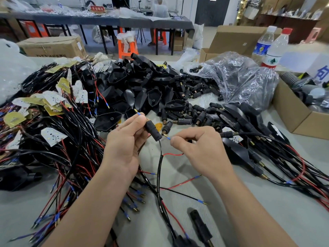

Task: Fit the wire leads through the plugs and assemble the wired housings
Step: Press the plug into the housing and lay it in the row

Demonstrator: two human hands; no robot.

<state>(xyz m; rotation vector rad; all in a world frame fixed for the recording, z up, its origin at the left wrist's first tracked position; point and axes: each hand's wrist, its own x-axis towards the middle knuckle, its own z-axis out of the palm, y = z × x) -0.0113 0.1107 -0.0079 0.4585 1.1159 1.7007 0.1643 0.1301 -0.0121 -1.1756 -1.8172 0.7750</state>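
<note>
My left hand (124,143) grips a black cylindrical plug (152,130), tilted, with a blue-tipped lead (138,112) sticking up past its fingertips. My right hand (199,150) pinches a red wire lead (173,154) whose blue sleeve and brass tip (166,137) sit right at the plug's lower opening. A black cable (159,168) hangs down from the plug between my hands. Black housings (142,86) are heaped behind, and loose plugs (194,116) are scattered to the right of the heap.
A tangle of black and red wire harnesses with LED boards (51,107) covers the left of the table. Wired housings (249,139) lie at right. A clear plastic bag (240,77), cardboard boxes (293,118) and two water bottles (274,49) stand at right.
</note>
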